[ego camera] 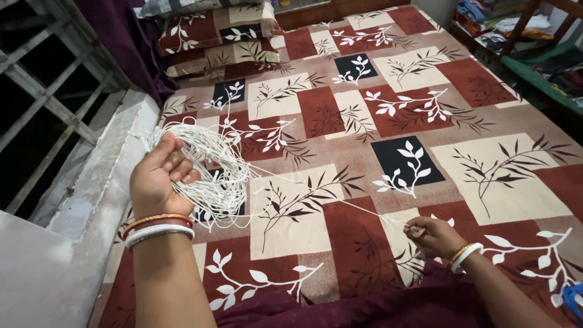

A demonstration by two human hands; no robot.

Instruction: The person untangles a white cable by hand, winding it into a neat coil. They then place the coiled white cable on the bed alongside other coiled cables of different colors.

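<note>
My left hand [159,176] is raised over the bed's left side and grips a coiled bundle of thin white string [215,167] that loops around its fingers. One strand [322,195] runs taut from the coil down to the right. My right hand [432,235] pinches the end of that strand just above the bedsheet [486,164]. Both wrists wear red, gold and white bangles.
The bed is covered by a patchwork sheet in maroon, cream and black with leaf prints. Matching pillows [218,36] lie at its head. A grey ledge [91,200] and window grille [42,91] run along the left. Shelves with clothes [528,36] stand at right. Purple cloth [340,307] covers my lap.
</note>
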